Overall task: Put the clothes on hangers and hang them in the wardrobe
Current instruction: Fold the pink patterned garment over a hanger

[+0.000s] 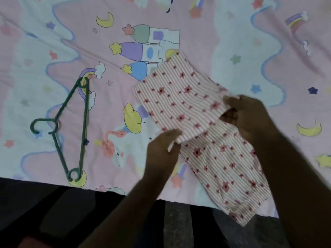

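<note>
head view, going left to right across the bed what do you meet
green hanger lying on the bedsheet → left hand at the garment's near edge → striped flowered garment → right hand gripping its far side.

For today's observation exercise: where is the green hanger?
In the head view, the green hanger lies untouched on the bedsheet, left of the striped floral garment.

The green hanger (71,129) lies flat on the left of the bed sheet (232,42), well apart from the striped cloth (179,97) on the right. Between these 2 things is bare sheet. The far part is bare too.
</note>
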Action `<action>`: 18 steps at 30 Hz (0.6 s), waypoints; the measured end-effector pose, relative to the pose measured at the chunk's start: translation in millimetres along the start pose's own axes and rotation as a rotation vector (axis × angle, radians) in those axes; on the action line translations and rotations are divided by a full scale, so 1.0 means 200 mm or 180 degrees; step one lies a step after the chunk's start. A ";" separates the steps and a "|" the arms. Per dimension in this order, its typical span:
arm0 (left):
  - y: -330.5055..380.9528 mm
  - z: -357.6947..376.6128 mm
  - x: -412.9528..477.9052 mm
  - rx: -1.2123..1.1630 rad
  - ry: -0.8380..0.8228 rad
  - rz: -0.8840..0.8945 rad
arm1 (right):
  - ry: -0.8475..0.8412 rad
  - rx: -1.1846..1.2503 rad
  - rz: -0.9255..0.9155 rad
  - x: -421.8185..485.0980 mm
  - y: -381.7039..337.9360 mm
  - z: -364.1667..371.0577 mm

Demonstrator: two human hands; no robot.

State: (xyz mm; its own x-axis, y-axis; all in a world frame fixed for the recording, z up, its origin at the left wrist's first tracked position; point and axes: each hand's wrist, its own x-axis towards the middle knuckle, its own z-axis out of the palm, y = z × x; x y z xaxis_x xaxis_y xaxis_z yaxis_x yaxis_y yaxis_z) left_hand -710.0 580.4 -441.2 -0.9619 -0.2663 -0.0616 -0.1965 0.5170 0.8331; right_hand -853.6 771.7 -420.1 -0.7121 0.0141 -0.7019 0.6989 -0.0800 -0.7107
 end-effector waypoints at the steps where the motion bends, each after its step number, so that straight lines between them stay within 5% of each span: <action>1: -0.04 0.08 -0.06 0.0126 -0.0181 0.0006 | 0.0132 0.0005 0.0183 0.00 0.09 -0.06; 5: -0.09 0.28 -0.22 0.0605 -0.0831 -0.0090 | 0.0571 -0.0240 0.0553 0.03 0.34 -0.24; 13: 0.14 0.42 -0.38 0.0924 -0.1060 0.0836 | 0.0992 -0.0337 -0.0205 -0.22 0.27 -0.60; 18: 0.20 0.57 -0.56 0.0968 -0.1727 0.0947 | 0.1343 -0.0053 0.0323 -0.35 0.51 -0.83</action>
State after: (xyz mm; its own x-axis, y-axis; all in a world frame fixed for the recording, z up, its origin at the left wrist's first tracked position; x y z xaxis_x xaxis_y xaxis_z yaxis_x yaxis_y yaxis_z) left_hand -631.7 723.4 -462.7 -0.9267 0.3262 -0.1868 0.1223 0.7314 0.6709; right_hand -721.6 926.9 -452.6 -0.5528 0.4135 -0.7235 0.7674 -0.0858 -0.6354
